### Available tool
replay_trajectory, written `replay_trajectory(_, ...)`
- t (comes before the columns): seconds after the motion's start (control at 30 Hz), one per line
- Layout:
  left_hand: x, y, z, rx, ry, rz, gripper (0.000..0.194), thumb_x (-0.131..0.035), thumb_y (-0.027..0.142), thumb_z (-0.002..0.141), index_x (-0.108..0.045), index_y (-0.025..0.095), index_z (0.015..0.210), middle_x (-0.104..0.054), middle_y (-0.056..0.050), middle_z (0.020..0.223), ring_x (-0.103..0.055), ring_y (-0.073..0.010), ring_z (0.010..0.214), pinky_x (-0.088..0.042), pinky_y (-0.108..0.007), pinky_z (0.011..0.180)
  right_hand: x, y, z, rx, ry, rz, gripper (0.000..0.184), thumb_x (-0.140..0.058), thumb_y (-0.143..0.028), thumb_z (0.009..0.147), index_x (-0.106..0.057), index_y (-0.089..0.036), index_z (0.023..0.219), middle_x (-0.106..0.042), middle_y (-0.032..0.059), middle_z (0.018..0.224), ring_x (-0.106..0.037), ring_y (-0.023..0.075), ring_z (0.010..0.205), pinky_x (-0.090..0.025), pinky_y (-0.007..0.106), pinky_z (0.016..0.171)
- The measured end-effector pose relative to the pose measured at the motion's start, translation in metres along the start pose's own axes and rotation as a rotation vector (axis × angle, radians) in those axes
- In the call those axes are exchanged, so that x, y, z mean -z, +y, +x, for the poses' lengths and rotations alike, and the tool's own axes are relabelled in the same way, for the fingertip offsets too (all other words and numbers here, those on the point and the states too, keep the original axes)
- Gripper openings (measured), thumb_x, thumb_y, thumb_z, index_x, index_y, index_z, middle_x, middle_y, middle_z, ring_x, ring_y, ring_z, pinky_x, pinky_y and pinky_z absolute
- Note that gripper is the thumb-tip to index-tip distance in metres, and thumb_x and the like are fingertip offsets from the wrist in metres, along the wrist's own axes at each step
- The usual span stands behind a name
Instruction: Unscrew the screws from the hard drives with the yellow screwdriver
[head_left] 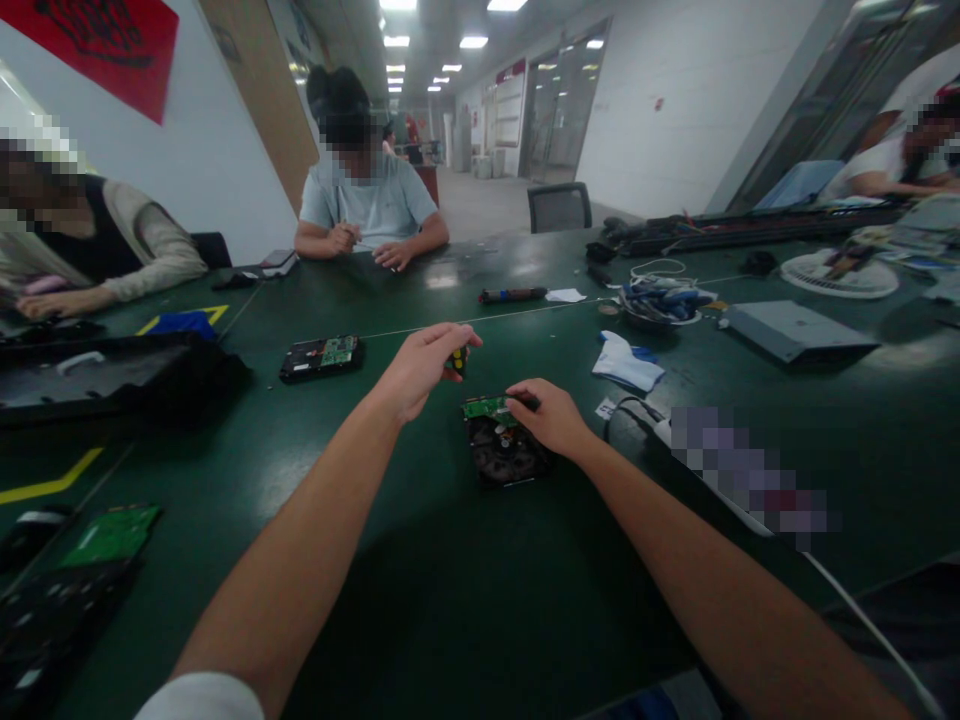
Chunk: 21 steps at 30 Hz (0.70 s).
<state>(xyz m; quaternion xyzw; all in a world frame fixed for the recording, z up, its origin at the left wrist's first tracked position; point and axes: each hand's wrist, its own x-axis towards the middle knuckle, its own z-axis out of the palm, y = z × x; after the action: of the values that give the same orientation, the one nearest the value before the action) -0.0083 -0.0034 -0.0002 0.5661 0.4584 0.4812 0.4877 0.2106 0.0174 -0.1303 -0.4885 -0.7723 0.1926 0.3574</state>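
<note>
A hard drive [507,455] lies on the green table in front of me, its green circuit board [484,407] along the far edge. Just to the left and above it, my left hand [426,362] is closed around a small black-and-yellow object, mostly hidden by the fingers; it may be a screwdriver handle. My right hand [551,413] rests at the drive's right side, thumb and fingers at the circuit board and the drive's edge. Something dark shows between those fingers, too small to name.
Another hard drive [321,357] lies to the left, and more drive parts [112,535] are at lower left. On the right are white-and-blue gloves [628,362], a power strip [720,480] with a cable, and a grey metal box [799,330]. A person [367,205] sits opposite.
</note>
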Motion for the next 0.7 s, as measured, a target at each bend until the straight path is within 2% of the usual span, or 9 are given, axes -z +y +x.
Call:
replay_trajectory(0.27, -0.0018, 0.0032, -0.0035, 0.094, -0.048, -0.121, 0.017, -0.069, 0.031, 0.091, -0.058, 0.018, 0.091, -0.071, -0.007, 0.085, -0.068, -0.0184, 0.082, -0.056, -0.029, 0.066, 0.0020, -0.0033, 0.0001, 0.000, -0.005, -0.007, 0.015, -0.066, -0.028, 0.094, -0.074, -0.024, 0.106, -0.076, 0.0065, 0.108, -0.070, 0.0226, 0.101, -0.054, 0.039, 0.092)
replay_trajectory(0.47, -0.0001, 0.0032, -0.0022, 0.089, -0.057, -0.073, 0.016, -0.067, 0.033, 0.091, -0.056, 0.020, 0.090, -0.072, -0.006, 0.082, -0.068, -0.0186, 0.080, -0.053, -0.027, 0.061, 0.0024, -0.0035, 0.0006, -0.009, -0.024, -0.018, 0.016, -0.065, -0.027, 0.094, -0.074, -0.023, 0.106, -0.075, 0.0071, 0.107, -0.070, 0.0220, 0.098, -0.054, 0.038, 0.091)
replay_trajectory(0.7, -0.0001, 0.0080, -0.0033, 0.110, -0.051, 0.020, 0.014, -0.066, 0.034, 0.091, -0.064, 0.021, 0.084, -0.068, -0.006, 0.084, -0.065, -0.0172, 0.076, -0.047, -0.023, 0.053, 0.0017, -0.0014, 0.0004, -0.008, -0.012, -0.035, 0.015, -0.066, -0.027, 0.094, -0.074, -0.023, 0.106, -0.075, 0.0068, 0.106, -0.070, 0.0213, 0.096, -0.054, 0.038, 0.091)
